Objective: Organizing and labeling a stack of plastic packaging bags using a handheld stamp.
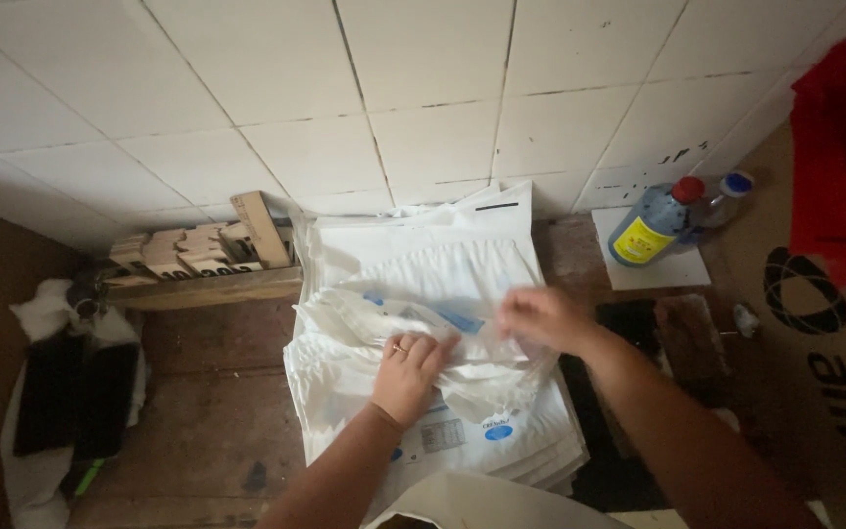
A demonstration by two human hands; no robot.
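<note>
The left hand [408, 367] is curled shut and grips a crumpled, see-through white plastic bag [413, 328]. A ring shows on one finger. The right hand [540, 315] is blurry, but its fingers pinch the same bag on its right side. The bag lies on top of a thick stack of flat white plastic bags with small blue marks [501, 431]. The stack sits in the middle of the worn brown wooden worktop [208, 411] and reaches to its back edge, by the white tiled wall [423, 78].

At the back left of the worktop, small pale wooden blocks [198, 250] lean in a row, just beside the stack. At the back right corner, a clear plastic bottle with a red cap and yellow label [653, 223] stands on a white square tile [673, 269]. A second clear bottle with a blue cap [722, 201] is right behind it. A brown cardboard box [815, 333] stands along the right edge, with a red plastic sheet [844, 157] above it. White and black cloths [66, 392] lie at the left edge.
</note>
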